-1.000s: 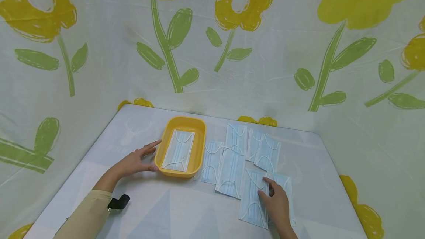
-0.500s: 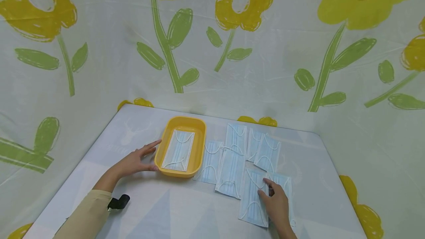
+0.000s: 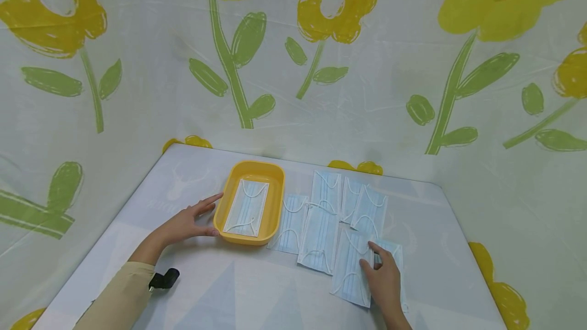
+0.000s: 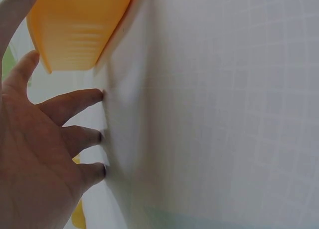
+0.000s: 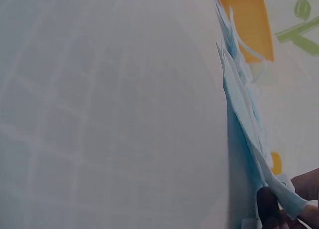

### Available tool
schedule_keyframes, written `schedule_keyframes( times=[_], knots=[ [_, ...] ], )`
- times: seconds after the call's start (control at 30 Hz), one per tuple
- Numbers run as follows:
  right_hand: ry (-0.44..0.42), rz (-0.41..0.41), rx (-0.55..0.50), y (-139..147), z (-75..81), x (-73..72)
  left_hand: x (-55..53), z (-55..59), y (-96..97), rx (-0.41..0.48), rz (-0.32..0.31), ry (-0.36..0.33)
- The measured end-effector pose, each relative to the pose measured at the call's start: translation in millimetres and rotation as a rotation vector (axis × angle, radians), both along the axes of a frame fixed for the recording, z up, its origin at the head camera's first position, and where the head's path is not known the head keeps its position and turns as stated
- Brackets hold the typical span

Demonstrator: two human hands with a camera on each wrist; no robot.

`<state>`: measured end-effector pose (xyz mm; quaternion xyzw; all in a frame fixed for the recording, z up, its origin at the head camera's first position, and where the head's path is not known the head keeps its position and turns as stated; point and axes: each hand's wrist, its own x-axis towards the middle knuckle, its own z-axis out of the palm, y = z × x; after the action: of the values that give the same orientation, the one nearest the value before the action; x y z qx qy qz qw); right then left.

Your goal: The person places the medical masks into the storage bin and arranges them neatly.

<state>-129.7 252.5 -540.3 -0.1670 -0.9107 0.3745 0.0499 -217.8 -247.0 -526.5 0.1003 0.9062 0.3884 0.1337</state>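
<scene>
My right hand (image 3: 384, 275) pinches the right edge of a light-blue face mask (image 3: 350, 269) with white ear loops. In the right wrist view, this mask (image 5: 244, 109) slants up off the table at its gripped edge, fingers on both sides of it. My left hand (image 3: 190, 222), fingers spread and fairly straight, touches the left side of a yellow tray (image 3: 220, 218) with thumb and index finger. Its other fingertips (image 4: 97, 136) come down by the table in the left wrist view. One mask (image 3: 247, 208) lies flat inside the tray.
Several more masks (image 3: 318, 233) lie overlapping right of the tray. Another mask (image 3: 394, 253) sits partly hidden under my right hand. A black object (image 3: 164, 279) is by the left sleeve. Flower-printed cloth (image 3: 367, 101) stands behind the table (image 3: 257, 289).
My right hand has shifted slightly up and to the right, and the pinched mask has moved with it, its near edge rising. The left hand and tray have stayed put.
</scene>
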Motion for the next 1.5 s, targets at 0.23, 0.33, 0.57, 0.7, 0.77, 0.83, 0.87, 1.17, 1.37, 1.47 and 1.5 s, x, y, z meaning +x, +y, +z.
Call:
schedule_keyframes(
  times=[0.23,0.33,0.57,0.7,0.77,0.83,0.87,1.17,1.37,1.47,1.5],
  knots=[
    [0.014,-0.015,0.002,2.9,-3.4,-0.5,-0.1,0.5,0.8,-0.008,-0.003,-0.002],
    [0.024,-0.019,-0.006,3.3,-2.5,0.2,-0.1,1.3,1.0,-0.008,-0.002,-0.006],
    [0.029,-0.016,-0.036,5.0,-1.3,1.8,-0.3,2.7,1.6,-0.013,-0.005,-0.008],
    [0.038,-0.018,-0.055,5.8,-1.3,2.9,0.2,3.5,1.7,-0.014,-0.007,-0.006],
    [0.039,-0.021,-0.069,6.2,-0.8,3.2,0.5,4.0,1.9,-0.015,-0.009,-0.005],
    [0.041,-0.023,-0.082,6.4,-0.1,3.4,0.5,4.7,2.2,-0.015,-0.009,-0.005],
    [0.041,-0.023,-0.088,6.5,0.3,3.4,0.6,5.3,2.3,-0.015,-0.011,-0.003],
    [0.053,-0.016,-0.125,7.4,0.8,3.3,1.2,6.3,2.6,-0.015,-0.014,0.003],
    [0.053,-0.017,-0.143,5.5,2.2,3.8,1.2,6.0,2.2,-0.023,-0.014,0.005],
    [0.056,-0.018,-0.149,4.4,3.8,4.0,1.3,6.0,2.2,-0.022,-0.014,0.004],
    [0.056,-0.018,-0.151,4.2,4.2,4.0,1.3,6.1,2.1,-0.02,-0.015,0.004]
  ],
)
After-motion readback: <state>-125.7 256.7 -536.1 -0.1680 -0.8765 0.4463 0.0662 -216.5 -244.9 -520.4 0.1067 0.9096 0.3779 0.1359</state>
